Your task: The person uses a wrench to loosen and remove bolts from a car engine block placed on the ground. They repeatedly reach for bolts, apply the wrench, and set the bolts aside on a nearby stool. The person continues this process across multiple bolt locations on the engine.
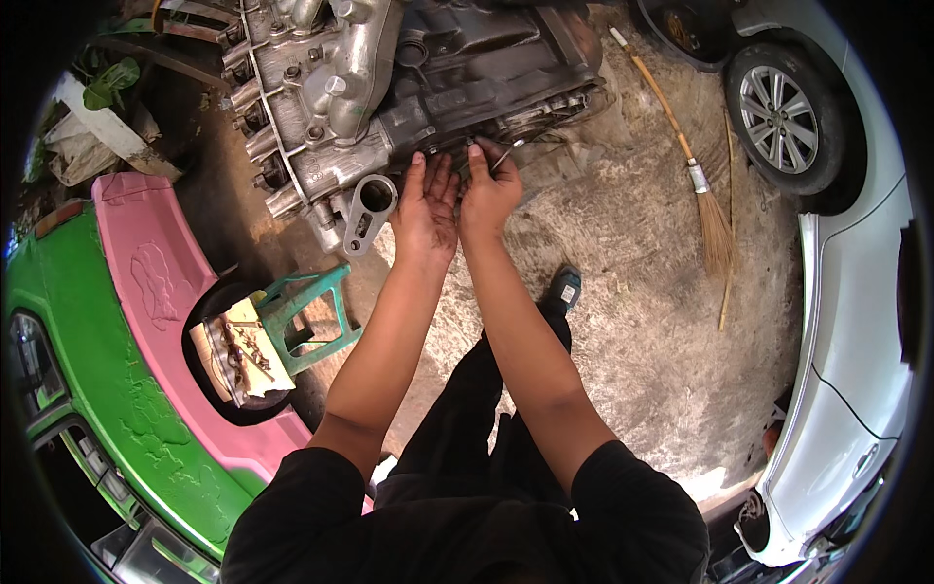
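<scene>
I wear a plain black top point(457, 530) with short, loose sleeves point(632, 487) that end above the elbows, so both of my forearms point(384, 336) are bare. Dark smudges mark my bare fingers point(415, 180) and the palm of my left hand point(425, 219). Below, I have on long black trousers point(438, 428), and the one shoe point(567, 285) that shows is dark blue-grey with a small pale patch on top.

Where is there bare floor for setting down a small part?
Widest: floor between the shoe, the broom and the white car. Smaller: a strip between engine and broom. Crowded: around left hand and right hand at the engine, and by the stool, where metal pieces lie on cardboard.
</scene>
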